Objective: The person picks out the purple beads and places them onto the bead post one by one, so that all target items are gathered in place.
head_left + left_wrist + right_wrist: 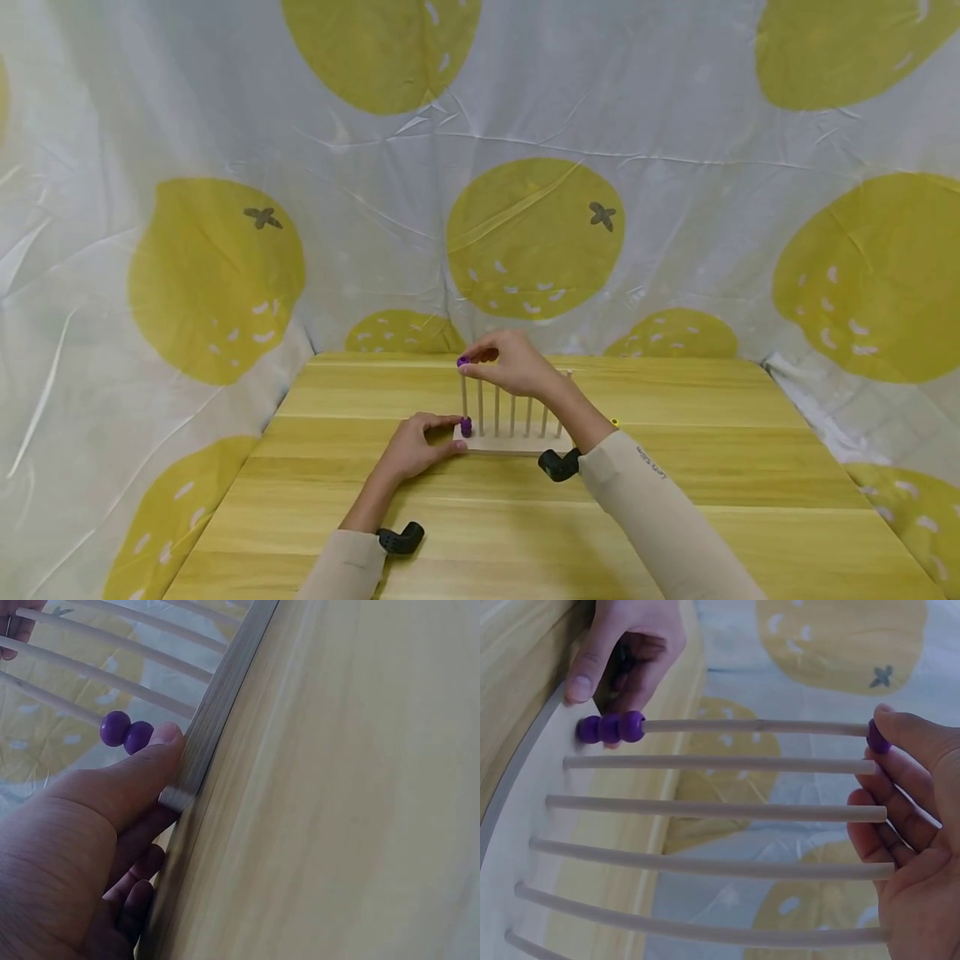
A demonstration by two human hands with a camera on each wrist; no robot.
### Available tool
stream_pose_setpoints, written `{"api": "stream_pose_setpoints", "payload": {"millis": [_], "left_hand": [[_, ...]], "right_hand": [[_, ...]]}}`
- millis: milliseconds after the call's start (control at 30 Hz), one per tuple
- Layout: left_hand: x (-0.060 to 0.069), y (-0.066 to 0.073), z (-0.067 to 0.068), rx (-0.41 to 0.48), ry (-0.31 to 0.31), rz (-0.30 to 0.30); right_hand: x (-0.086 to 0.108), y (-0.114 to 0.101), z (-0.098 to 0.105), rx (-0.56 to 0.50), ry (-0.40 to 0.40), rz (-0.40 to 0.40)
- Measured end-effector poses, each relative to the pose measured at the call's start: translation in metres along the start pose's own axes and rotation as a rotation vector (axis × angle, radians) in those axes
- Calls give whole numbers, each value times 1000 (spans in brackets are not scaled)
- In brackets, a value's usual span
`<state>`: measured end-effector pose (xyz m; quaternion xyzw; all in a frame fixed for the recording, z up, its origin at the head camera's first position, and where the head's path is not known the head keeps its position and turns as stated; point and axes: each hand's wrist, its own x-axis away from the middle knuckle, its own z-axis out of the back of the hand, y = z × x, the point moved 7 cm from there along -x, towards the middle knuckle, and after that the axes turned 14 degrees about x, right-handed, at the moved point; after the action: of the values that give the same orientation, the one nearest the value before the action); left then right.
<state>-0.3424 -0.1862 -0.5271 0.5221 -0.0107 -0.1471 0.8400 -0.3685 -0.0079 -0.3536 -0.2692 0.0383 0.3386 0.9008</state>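
Observation:
A pale wooden base (506,440) with a row of several upright dowels (727,810) rests on the table. My right hand (510,362) pinches a purple bead (878,737) between thumb and fingers at the top end of the leftmost dowel. Three purple beads (610,728) sit stacked at the bottom of that same dowel; the other dowels in view carry none. At the base's left end, my left hand (420,446) grips the board, its thumb (154,754) lying on the edge near the lower beads.
The wood-grained table (480,533) extends around the base. A small yellow item (615,422) shows behind my right forearm, mostly hidden. A pale curtain (375,208) with yellow fruit prints hangs at the table's back and sides. Each wrist wears a black camera (558,465).

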Motion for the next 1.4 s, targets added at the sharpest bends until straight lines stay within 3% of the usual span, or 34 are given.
{"api": "stream_pose_setpoints", "payload": {"millis": [933, 1400], "left_hand": [[0, 1, 0, -1, 4, 6], [0, -1, 0, 3, 3, 11]], "right_hand": [[3, -2, -3, 33, -41, 11], [5, 0, 1, 45, -18, 4]]}}
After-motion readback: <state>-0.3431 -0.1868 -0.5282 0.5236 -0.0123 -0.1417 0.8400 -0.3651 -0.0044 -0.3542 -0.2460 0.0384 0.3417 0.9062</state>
